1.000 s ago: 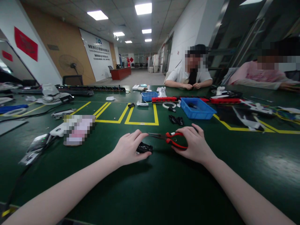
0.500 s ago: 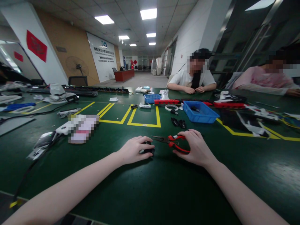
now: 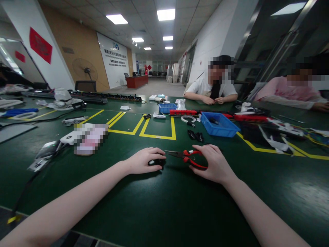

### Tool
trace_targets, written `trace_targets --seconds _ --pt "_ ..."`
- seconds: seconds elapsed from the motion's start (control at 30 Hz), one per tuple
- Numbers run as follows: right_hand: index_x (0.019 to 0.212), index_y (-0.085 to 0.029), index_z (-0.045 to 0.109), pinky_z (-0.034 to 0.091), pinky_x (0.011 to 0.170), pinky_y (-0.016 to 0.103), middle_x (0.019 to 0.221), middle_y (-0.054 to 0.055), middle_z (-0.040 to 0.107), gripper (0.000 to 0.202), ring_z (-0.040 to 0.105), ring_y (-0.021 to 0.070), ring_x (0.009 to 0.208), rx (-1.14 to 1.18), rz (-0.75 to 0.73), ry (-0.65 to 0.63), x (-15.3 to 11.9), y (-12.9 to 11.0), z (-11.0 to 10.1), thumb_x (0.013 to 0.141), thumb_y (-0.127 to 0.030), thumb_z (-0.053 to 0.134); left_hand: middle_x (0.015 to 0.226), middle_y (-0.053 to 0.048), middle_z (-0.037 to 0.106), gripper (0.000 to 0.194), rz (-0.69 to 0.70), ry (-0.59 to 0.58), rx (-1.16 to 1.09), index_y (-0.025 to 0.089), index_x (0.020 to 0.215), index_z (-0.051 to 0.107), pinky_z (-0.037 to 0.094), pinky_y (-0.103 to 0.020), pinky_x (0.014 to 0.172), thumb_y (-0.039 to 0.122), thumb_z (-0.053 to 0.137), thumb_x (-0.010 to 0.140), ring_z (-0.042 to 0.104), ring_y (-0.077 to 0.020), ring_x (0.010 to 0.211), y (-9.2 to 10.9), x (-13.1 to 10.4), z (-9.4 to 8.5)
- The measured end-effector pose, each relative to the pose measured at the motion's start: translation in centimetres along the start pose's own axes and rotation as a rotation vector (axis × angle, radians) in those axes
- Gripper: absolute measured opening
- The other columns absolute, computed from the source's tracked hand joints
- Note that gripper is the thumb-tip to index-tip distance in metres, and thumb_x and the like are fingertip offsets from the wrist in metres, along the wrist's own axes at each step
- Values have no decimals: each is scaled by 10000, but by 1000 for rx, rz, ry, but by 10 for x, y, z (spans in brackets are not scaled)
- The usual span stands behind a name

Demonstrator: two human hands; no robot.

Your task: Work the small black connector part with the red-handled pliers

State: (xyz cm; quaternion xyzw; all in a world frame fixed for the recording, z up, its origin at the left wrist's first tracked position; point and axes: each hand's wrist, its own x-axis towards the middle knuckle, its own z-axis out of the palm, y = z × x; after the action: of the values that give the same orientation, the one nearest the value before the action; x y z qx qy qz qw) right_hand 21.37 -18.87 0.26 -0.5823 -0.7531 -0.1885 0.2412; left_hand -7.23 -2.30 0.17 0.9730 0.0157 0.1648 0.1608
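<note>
My left hand (image 3: 146, 160) is closed around a small black object (image 3: 157, 162), low over the green table (image 3: 159, 202). Its fingers hide part of the object. My right hand (image 3: 214, 163) grips the red-and-black handles of long-nose pliers (image 3: 189, 157), which are spread apart. The pliers' dark tips point left, close to the fingertips of my left hand. Beyond the pliers, black cable pieces (image 3: 195, 135) lie on the table.
A blue bin (image 3: 219, 128) stands behind my right hand, with a smaller blue bin (image 3: 167, 108) further back. Red strips (image 3: 183, 112) lie between them. A white device (image 3: 47, 151) with a cable is at left. Two people sit across the table.
My left hand has moved slightly left with the black object. The right hand and pliers have hardly moved; the handles are still spread.
</note>
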Motion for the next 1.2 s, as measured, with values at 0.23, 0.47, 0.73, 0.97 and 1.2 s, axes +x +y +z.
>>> trace_targets --seconds 0.23,0.47,0.73,0.97,1.2 --pt "1187 -192 585 449 970 528 1090 116 700 517 646 305 1006 -8 -11 -46 -1 -1 0 760 -448 722 1476 -124 508 428 -18 18 0 228 1335 604 501 -411 1055 325 664 923 565 -263 1298 -3 -4 2" --pt "1178 -184 586 457 982 523 1080 115 706 522 654 300 1003 3 -29 -99 1 -5 0 755 -453 731 1526 -146 451 404 -46 -48 68 240 1323 628 448 -493 1074 364 645 939 526 -300 1319 -4 -4 2" --pt "1168 -183 593 458 984 520 1075 113 710 510 659 297 989 17 -25 -125 3 -8 -1 748 -432 740 1485 -125 506 425 -56 -57 119 255 1346 604 436 -463 1020 384 635 943 560 -289 1236 -1 -3 1" --pt "1151 -181 604 443 1000 518 1066 109 718 507 665 290 979 24 -22 -130 2 -9 -1 742 -451 735 1489 -122 508 514 -81 -55 44 230 1413 532 401 -459 1062 414 626 942 540 -300 1264 -4 -2 2" --pt "1145 -178 604 424 1012 516 1042 106 719 498 672 283 964 23 -42 -132 3 -12 2 743 -445 729 1491 -113 514 587 -89 -26 -2 231 1457 479 387 -475 1092 422 643 927 512 -307 1317 -3 -2 2"
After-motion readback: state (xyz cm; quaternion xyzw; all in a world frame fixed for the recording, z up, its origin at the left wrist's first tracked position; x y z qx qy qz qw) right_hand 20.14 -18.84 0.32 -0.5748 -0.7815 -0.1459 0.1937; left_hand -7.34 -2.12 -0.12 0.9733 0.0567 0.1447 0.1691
